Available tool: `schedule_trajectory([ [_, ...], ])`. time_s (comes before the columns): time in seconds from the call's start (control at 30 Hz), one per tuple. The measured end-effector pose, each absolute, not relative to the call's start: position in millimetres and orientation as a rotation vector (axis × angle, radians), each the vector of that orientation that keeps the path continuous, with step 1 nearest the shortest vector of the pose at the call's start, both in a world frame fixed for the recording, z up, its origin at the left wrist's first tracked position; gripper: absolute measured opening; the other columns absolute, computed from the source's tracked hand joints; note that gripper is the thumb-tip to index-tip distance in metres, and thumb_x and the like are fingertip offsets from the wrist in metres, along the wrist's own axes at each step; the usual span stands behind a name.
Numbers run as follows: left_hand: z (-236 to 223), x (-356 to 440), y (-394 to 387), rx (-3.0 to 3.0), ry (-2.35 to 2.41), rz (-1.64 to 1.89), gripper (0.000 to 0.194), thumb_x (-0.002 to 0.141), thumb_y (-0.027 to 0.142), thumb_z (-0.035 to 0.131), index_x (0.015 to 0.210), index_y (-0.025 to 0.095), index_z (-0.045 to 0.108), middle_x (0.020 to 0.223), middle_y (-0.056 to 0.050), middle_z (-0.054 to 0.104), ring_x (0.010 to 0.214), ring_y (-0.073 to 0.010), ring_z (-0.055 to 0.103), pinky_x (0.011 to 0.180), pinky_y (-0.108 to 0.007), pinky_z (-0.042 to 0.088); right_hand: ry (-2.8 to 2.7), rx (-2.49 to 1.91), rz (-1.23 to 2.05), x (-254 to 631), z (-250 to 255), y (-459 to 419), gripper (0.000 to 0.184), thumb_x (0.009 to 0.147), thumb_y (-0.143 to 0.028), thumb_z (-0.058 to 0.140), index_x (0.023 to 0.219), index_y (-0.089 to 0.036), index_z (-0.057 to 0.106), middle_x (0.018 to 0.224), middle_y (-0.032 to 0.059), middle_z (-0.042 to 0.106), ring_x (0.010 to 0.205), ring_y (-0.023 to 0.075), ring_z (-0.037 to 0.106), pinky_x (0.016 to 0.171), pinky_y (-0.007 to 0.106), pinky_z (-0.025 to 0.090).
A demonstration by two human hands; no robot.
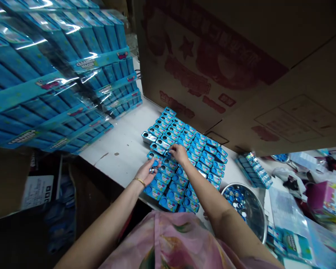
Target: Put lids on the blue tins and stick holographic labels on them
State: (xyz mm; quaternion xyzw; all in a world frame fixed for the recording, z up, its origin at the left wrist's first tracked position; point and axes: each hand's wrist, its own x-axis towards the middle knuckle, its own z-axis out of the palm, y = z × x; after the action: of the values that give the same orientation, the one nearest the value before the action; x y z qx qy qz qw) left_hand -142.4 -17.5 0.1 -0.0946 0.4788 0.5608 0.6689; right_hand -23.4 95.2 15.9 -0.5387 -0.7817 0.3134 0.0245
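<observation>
Rows of small blue printed tins (196, 149) stand close together on a white table. Toward the far left, several tins show dark round holes (166, 109); many of the others have round blue caps (170, 195) in that spot. My left hand (146, 173) is palm up at the near left edge of the rows, fingers curled around a few small round caps (155, 163), blue and silvery. Over a tin in the middle left, my right hand (179, 153) pinches what looks like a blue cap at the tin's hole; the fingers partly hide it.
A steel bowl (264, 209) of loose caps stands at right. Wrapped stacks of blue boxes (100, 67) rise at left. A large cardboard carton (226, 74) borders the far side. Beyond the bowl lie a wrapped pack (253, 170) and plastic bags (289, 179).
</observation>
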Motion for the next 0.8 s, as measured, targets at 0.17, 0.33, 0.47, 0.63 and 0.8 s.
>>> schedule_trajectory([
  [0.17, 2.1, -155.1, -28.0, -0.271, 1.101, 1.271, 0.01, 0.076, 0.021, 0.056, 0.077, 0.012, 0.054, 0.068, -0.005, 0.06, 0.053, -0.0067, 0.055, 0.037, -0.011, 0.034, -2.88, -1.922, 0.618, -47.2, 15.8, 119.3, 0.035, 0.069, -0.023, 0.062, 0.103, -0.017, 0.057, 0.1, 0.0114, 0.061, 0.092, 0.0215, 0.057, 0.071, 0.026, 0.044],
  [0.33, 4.2, -162.7, -32.5, -0.302, 1.02, 1.255, 0.011, 0.079, 0.018, 0.048, 0.081, 0.011, 0.056, 0.073, -0.008, 0.061, 0.056, -0.0087, 0.056, 0.037, -0.013, 0.035, -2.99, -1.932, 0.633, -68.0, 8.5, 126.4, 0.047, 0.063, -0.022, 0.068, 0.107, -0.015, 0.056, 0.104, 0.0144, 0.06, 0.097, 0.0233, 0.056, 0.076, 0.028, 0.043],
  [0.47, 3.0, -167.6, -35.5, -0.215, 0.968, 1.246, 0.017, 0.075, 0.009, 0.047, 0.089, 0.009, 0.057, 0.08, -0.01, 0.062, 0.062, -0.0108, 0.058, 0.041, -0.015, 0.037, -2.977, -1.896, 0.613, -58.1, 14.2, 116.2, 0.046, 0.067, -0.024, 0.065, 0.111, -0.016, 0.053, 0.103, 0.0128, 0.06, 0.096, 0.0237, 0.056, 0.075, 0.03, 0.043],
  [0.63, -1.4, -161.0, -37.4, -0.095, 0.98, 1.214, 0.022, 0.071, 0.008, 0.056, 0.092, 0.011, 0.058, 0.075, -0.008, 0.063, 0.061, -0.011, 0.058, 0.041, -0.015, 0.036, -2.72, -1.306, 1.045, -39.0, 17.4, 72.4, 0.021, 0.075, -0.028, 0.057, 0.094, -0.022, 0.062, 0.098, 0.0045, 0.06, 0.092, 0.0163, 0.055, 0.076, 0.025, 0.041],
  [0.8, -1.2, -149.2, -39.3, -0.012, 1.002, 1.144, 0.024, 0.069, 0.011, 0.061, 0.093, 0.013, 0.06, 0.071, -0.005, 0.063, 0.058, -0.011, 0.059, 0.041, -0.015, 0.034, -2.099, -1.263, 1.657, -28.2, 5.0, 43.4, 0.009, 0.071, -0.021, 0.057, 0.075, -0.015, 0.062, 0.07, -0.0002, 0.057, 0.067, 0.011, 0.054, 0.064, 0.022, 0.043],
])
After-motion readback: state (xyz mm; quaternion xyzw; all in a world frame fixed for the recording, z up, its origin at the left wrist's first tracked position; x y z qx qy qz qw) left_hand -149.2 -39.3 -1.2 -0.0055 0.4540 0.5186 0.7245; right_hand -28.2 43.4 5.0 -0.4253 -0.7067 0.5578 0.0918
